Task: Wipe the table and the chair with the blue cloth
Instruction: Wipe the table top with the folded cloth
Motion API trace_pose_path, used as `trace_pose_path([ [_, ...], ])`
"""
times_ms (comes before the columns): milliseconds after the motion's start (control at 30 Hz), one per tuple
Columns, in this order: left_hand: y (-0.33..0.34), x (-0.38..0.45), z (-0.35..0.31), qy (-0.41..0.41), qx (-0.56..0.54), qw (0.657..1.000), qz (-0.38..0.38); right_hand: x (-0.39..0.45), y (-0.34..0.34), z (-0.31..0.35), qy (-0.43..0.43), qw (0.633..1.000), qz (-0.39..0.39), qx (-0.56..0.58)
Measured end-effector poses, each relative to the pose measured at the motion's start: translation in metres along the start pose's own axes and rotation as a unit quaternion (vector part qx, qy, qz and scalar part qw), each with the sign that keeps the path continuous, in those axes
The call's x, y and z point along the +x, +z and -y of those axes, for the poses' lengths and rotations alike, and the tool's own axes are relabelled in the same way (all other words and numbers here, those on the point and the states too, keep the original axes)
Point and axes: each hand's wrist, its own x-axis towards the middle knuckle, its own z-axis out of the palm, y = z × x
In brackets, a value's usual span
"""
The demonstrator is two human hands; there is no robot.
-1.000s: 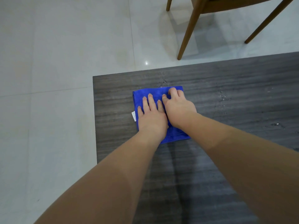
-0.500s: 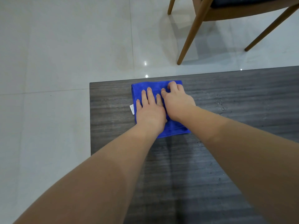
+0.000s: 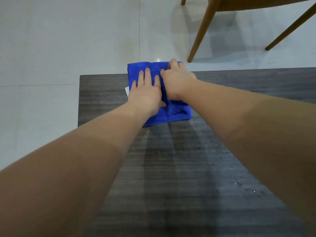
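Note:
A folded blue cloth [image 3: 172,115] lies at the far edge of the dark wood-grain table [image 3: 179,168], its far part overhanging the edge. My left hand [image 3: 145,93] presses flat on the cloth with straight fingers. My right hand [image 3: 177,79] lies beside it on the cloth's far right part, fingers bent down over the cloth at the table's edge. A wooden chair [image 3: 203,29] stands on the floor beyond the table at the upper right; only its legs and seat rim show.
Pale glossy floor tiles [image 3: 68,40] surround the table on the left and far side. The table's left edge runs close to my left forearm. Damp streaks and a few droplets [image 3: 239,183] mark the tabletop nearer to me.
Both hands have pushed the cloth away from me, from mid-table to the far edge, where it now overhangs. A damp streak trails behind it.

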Motion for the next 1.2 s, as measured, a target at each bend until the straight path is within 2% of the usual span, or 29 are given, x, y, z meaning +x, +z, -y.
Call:
trace_pose_path([
  [467, -0.009, 0.010, -0.058, 0.030, 0.057, 0.998, 0.000, -0.013, 0.002, -0.067, 0.004, 1.000, -0.002, -0.005],
  [767, 0.003, -0.013, -0.059, 0.047, 0.051, 0.998, 0.008, -0.037, 0.009, -0.062, 0.006, 1.000, 0.020, -0.006],
  [1200, 0.061, -0.107, -0.081, 0.049, 0.042, 0.998, 0.028, -0.139, 0.058, -0.040, 0.039, 0.999, 0.038, -0.008],
])
